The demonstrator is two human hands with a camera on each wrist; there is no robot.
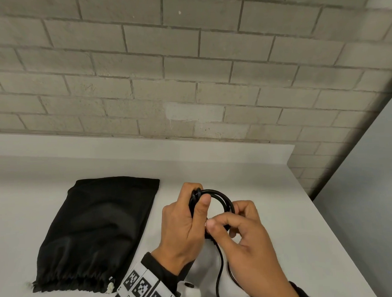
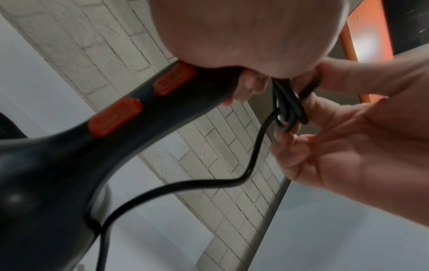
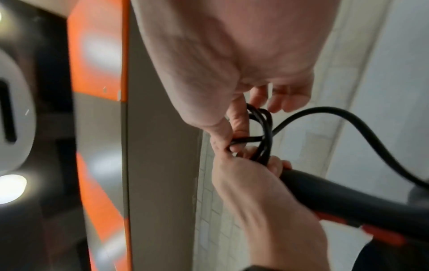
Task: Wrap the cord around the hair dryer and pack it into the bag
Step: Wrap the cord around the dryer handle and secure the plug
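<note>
The left hand has its grip closed round the handle of the black plastic hair dryer with orange buttons. Its thumb presses a few loops of the thin black cord against the top of the handle. The right hand is just beside it, touching it. Its grip pinches the far side of the same loops between thumb and fingers. The loops stand up in a ring between the two grips. From the loops, the loose part of the cord hangs down under the hands toward the person and runs back to the fat end of the dryer. To the left of the left grip, a flat black cloth drawstring bag lies on the white table, apart from the hands. Behind the table is a grey brick wall.
</note>
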